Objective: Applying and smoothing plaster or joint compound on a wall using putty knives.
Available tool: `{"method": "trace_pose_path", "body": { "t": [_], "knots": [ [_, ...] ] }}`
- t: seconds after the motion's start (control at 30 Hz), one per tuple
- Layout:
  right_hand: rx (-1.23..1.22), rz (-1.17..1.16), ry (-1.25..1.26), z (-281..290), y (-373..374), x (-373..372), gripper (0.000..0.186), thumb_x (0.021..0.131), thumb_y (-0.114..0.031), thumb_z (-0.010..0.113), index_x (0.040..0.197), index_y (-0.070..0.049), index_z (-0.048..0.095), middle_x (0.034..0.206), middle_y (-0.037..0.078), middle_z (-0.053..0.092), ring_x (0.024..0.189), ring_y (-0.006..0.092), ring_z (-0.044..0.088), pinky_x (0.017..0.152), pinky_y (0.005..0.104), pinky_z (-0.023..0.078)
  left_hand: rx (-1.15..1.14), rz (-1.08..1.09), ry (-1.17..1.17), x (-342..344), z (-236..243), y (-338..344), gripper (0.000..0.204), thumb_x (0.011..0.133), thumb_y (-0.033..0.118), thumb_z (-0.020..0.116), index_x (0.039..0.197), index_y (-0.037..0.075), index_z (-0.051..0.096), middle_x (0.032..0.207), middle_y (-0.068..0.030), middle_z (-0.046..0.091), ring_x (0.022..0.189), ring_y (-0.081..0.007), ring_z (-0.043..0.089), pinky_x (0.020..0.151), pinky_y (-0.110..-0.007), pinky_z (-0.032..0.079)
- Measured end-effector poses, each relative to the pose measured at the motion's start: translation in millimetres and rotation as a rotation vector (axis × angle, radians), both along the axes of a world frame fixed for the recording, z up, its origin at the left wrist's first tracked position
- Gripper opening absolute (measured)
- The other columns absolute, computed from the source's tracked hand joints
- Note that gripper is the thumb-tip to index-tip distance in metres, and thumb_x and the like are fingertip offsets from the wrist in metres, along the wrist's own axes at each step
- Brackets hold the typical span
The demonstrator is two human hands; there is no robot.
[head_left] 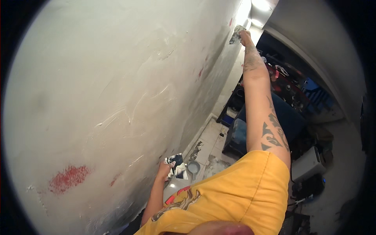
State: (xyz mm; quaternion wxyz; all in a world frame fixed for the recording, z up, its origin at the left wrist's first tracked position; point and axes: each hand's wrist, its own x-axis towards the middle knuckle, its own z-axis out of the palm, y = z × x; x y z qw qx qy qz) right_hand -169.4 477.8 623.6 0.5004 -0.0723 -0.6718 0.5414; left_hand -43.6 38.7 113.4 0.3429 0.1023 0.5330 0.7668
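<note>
My right arm is stretched far out along the plastered wall (90, 86). At its end my right hand (245, 38) is closed on a flat, putty-smeared scraper (236, 35), whose blade lies at or close to the wall; contact cannot be made out. Lower down, near my body, my left hand (165, 170) grips a flat square plate (179, 172), dark with white putty smeared over it. The wall is pale grey, with raised putty ridges and several red patches (69, 179) showing through.
Below the plate a grey pan-like container (193, 167) stands on stained floor tiles (208, 139). To the right are a dark blue padded seat (239, 135), a cluttered red-topped table (291, 86) and a light grey box-shaped object (309, 166). Lamps (261, 4) shine at the top.
</note>
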Motion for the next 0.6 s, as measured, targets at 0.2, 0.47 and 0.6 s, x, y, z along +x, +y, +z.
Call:
{"method": "trace_pose_path", "body": {
  "t": [0.2, 0.47, 0.6],
  "knots": [
    [0.297, -0.076, -0.044, 3, -5, 2, 0.011, 0.065, -0.005, 0.046, 0.074, 0.001, 0.05, 0.064, 0.005, 0.047, 0.054, 0.0162, 0.046, 0.048, 0.0294, 0.038, 0.045, -0.036, -0.045, -9, -10, 5, 0.012, 0.071, 0.001, 0.051, 0.083, 0.0, 0.054, 0.075, -0.0042, 0.057, 0.063, -0.0121, 0.054, 0.059, -0.026, 0.044],
    [0.452, -0.106, 0.0, 4, -47, 24, 0.03, 0.059, 0.0, 0.044, 0.088, -0.003, 0.048, 0.075, 0.005, 0.051, 0.066, 0.0135, 0.048, 0.058, 0.0247, 0.038, 0.098, 0.015, -0.095, -2, 17, 3, 0.016, 0.07, -0.001, 0.05, 0.086, 0.0, 0.054, 0.076, -0.0025, 0.056, 0.067, -0.0113, 0.051, 0.065, -0.024, 0.041],
    [0.504, -0.153, -0.013, -6, -69, 16, 0.032, 0.06, -0.003, 0.045, 0.091, -0.001, 0.047, 0.079, 0.009, 0.053, 0.072, 0.019, 0.051, 0.064, 0.0282, 0.04, 0.123, 0.036, -0.102, -4, -3, 2, 0.013, 0.07, 0.001, 0.051, 0.082, -0.001, 0.055, 0.075, -0.0029, 0.056, 0.067, -0.01, 0.05, 0.064, -0.024, 0.039]
  ]
}}
